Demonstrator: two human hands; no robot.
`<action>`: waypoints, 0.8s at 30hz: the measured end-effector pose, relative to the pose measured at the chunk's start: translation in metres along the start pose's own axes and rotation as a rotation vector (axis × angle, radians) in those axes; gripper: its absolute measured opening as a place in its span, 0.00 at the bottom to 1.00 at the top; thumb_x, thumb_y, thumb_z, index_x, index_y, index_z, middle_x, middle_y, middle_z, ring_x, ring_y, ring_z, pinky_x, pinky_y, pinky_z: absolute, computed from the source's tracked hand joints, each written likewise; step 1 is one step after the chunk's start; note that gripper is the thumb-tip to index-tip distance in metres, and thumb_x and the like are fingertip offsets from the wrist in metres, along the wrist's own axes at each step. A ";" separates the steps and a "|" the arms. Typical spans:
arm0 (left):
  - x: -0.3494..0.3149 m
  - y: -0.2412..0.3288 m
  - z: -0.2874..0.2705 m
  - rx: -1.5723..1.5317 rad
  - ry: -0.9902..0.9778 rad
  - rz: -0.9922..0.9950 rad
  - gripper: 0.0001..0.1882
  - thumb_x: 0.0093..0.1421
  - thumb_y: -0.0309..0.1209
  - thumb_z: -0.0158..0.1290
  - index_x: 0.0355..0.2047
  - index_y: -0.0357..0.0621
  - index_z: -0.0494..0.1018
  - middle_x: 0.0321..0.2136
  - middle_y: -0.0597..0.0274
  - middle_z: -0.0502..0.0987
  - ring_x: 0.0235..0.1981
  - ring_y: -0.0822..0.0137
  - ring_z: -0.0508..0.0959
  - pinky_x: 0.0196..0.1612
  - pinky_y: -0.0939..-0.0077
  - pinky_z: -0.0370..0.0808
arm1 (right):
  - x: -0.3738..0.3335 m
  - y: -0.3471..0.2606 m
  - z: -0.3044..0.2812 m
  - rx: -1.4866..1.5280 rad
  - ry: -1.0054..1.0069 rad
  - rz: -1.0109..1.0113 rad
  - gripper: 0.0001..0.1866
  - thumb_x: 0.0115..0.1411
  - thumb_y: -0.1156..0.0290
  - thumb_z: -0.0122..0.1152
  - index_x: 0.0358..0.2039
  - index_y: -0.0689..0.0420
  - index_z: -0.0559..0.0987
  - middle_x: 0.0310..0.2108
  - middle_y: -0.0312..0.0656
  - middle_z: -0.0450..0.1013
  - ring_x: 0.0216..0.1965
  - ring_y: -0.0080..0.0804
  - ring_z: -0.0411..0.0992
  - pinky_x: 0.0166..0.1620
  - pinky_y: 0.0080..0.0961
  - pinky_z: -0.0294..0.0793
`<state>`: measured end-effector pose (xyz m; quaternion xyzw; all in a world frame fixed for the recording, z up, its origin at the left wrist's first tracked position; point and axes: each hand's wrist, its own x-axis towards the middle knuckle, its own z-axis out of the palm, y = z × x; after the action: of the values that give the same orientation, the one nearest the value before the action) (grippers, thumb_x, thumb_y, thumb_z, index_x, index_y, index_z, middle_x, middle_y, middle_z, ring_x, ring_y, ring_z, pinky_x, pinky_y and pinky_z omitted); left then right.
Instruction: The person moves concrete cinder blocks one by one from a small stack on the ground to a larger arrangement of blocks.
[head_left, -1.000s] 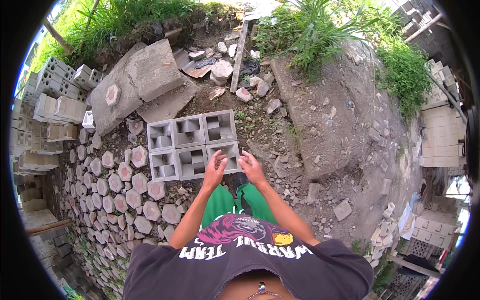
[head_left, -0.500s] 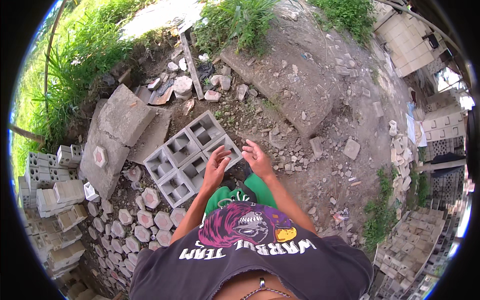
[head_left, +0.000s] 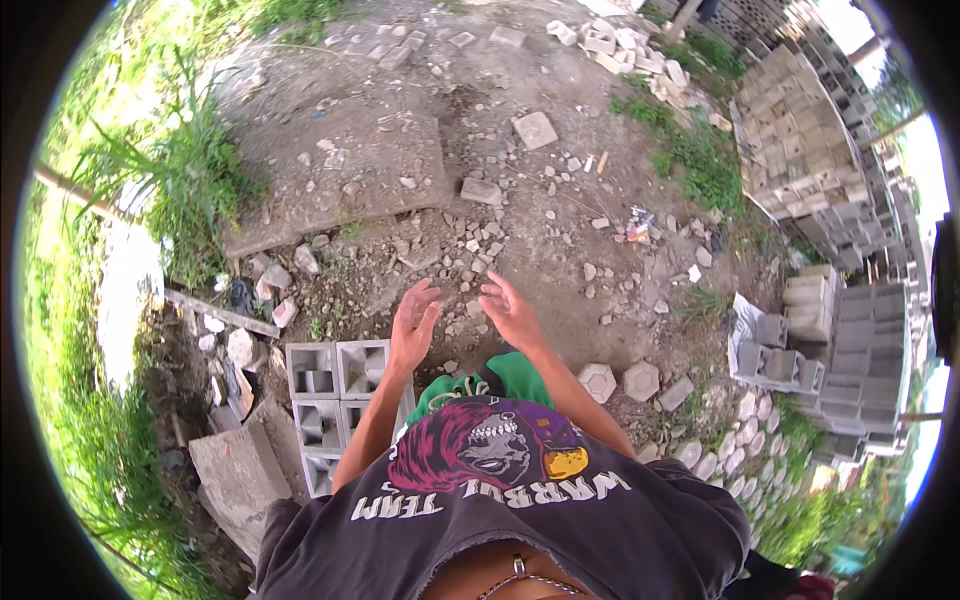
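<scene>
My left hand (head_left: 414,318) is held up in front of my body, empty, its fingers apart and slightly curled. Close by on the right, my right hand (head_left: 507,310) is likewise empty with fingers spread. A gap lies between the two, over dirt and rubble. Grey hollow concrete blocks (head_left: 340,402), set side by side with their cavities facing up, lie at my left; my left forearm hides part of them. Neither hand touches a block.
Broken slabs (head_left: 240,465) and a wooden plank (head_left: 222,312) lie at the left. Ahead are a large flat slab (head_left: 350,180) and scattered stones. Two hexagonal pavers (head_left: 597,382) (head_left: 641,381) sit to my right. Stacked blocks (head_left: 800,130) rise at the far right.
My view and body have turned to the right, so the hollow blocks now appear farther left and the block stacks show more. Both hands stay raised and empty.
</scene>
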<state>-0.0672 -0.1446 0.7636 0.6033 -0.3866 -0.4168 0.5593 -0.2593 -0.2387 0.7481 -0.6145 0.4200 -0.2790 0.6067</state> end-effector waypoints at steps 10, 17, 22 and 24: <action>0.092 -0.005 0.209 -0.043 -0.538 0.012 0.25 0.63 0.26 0.50 0.60 0.39 0.59 0.50 0.51 0.72 0.49 0.67 0.73 0.51 0.73 0.70 | -0.068 0.038 -0.177 -0.030 0.593 0.101 0.32 0.62 0.63 0.58 0.63 0.54 0.59 0.51 0.49 0.71 0.48 0.35 0.74 0.48 0.31 0.72; 0.093 -0.014 0.347 -0.056 -0.823 -0.106 0.25 0.63 0.27 0.50 0.60 0.37 0.59 0.50 0.51 0.72 0.49 0.69 0.73 0.52 0.76 0.69 | -0.119 0.050 -0.268 -0.005 0.936 0.104 0.32 0.61 0.63 0.58 0.63 0.54 0.60 0.49 0.53 0.72 0.47 0.42 0.75 0.44 0.32 0.75; 0.084 -0.002 0.439 -0.018 -1.079 -0.132 0.26 0.63 0.28 0.50 0.60 0.37 0.59 0.50 0.51 0.72 0.49 0.68 0.73 0.52 0.76 0.70 | -0.163 0.061 -0.309 0.082 1.171 0.153 0.31 0.62 0.65 0.57 0.63 0.56 0.59 0.51 0.54 0.71 0.48 0.42 0.75 0.47 0.35 0.75; 0.082 0.005 0.475 0.006 -1.194 -0.115 0.26 0.63 0.28 0.51 0.60 0.37 0.59 0.50 0.51 0.72 0.49 0.68 0.74 0.52 0.75 0.70 | -0.177 0.068 -0.324 0.122 1.262 0.158 0.31 0.62 0.66 0.57 0.63 0.56 0.58 0.52 0.54 0.70 0.48 0.42 0.75 0.47 0.35 0.75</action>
<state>-0.4831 -0.3887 0.7496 0.2863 -0.6018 -0.7124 0.2199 -0.6349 -0.2473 0.7462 -0.2634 0.7239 -0.5651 0.2952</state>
